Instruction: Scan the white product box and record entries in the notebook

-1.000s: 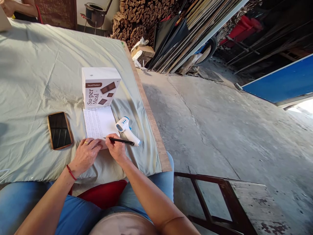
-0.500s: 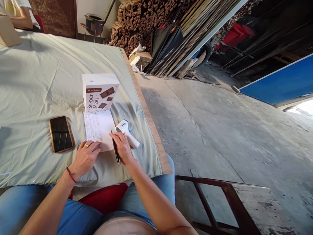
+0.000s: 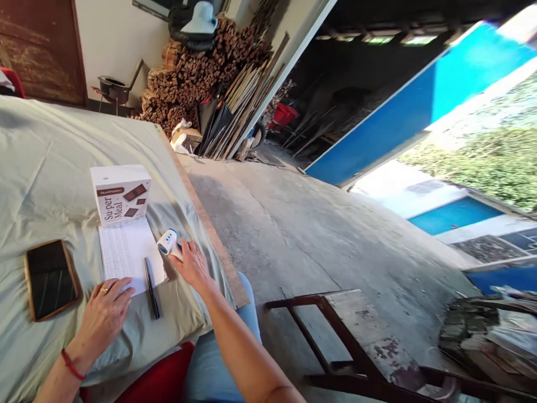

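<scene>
My left hand (image 3: 108, 307), with a ring and a red wrist cord, lies flat on the lower left of a white paper (image 3: 145, 239) with handwriting down its left side. A black pen (image 3: 151, 288) rests across the paper's right part, its lower end over the cloth, with no hand on it. My right hand (image 3: 193, 265) is closed around the handle of a white and blue infrared thermometer (image 3: 168, 242), right of the paper. A white box (image 3: 121, 196) printed "Su-per Meal" stands upright behind the paper.
A phone (image 3: 51, 280) in a brown case lies left of the paper on the cloth-covered table (image 3: 84, 134). The table's wooden edge (image 3: 197, 204) runs close to my right hand. Beyond it a worn wooden chair (image 3: 335, 336) stands on the concrete floor (image 3: 268, 218). Stacked firewood (image 3: 184, 78) is at the back.
My right hand has let go of the pen, which now lies on the paper, and has taken hold of the thermometer. My left hand stays on the paper. The view has turned right.
</scene>
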`<state>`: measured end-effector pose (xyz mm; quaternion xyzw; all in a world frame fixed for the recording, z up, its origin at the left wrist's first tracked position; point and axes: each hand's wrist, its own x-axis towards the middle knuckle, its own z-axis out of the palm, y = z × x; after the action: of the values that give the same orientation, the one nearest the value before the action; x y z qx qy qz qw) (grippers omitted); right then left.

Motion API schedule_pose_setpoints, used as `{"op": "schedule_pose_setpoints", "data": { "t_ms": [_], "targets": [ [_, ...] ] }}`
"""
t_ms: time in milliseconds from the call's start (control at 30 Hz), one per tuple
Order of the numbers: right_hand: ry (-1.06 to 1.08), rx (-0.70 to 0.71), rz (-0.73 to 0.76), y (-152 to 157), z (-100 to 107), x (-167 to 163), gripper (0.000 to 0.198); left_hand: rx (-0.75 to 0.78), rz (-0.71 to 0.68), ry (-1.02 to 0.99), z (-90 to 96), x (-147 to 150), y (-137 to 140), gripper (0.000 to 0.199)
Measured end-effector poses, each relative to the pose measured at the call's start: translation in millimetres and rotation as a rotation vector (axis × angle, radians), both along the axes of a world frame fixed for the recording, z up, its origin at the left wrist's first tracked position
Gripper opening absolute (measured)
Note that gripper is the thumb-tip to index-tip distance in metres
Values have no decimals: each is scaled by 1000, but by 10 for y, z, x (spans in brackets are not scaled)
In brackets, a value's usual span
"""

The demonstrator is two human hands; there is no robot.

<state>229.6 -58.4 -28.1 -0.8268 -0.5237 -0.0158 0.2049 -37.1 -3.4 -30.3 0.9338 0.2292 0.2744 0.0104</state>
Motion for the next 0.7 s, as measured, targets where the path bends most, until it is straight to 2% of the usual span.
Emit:
{"op": "schedule_pose_setpoints", "data": {
  "t_ms": [100,167,333,433,533,700],
  "targets": [
    [77,-45,15,62,-4,60,29,13,-2,-16,-33,-7,20,31],
    [188,2,22,123,36,52,22,29,-1,-20,-33,-9,24,31],
    [756,318,171,436,245,-180,38,59,5,-26,4,-1,22,32],
    [1015,444,246,720,310,-398,31,53,16,-33,14,6,20,32],
    [1114,545,255,1001,303,-550,23,68,28,-57,1,7,20,33],
    [1069,628,177,1329,309,-637,31,86,20,-98,-41,4,39,35]
  ]
}}
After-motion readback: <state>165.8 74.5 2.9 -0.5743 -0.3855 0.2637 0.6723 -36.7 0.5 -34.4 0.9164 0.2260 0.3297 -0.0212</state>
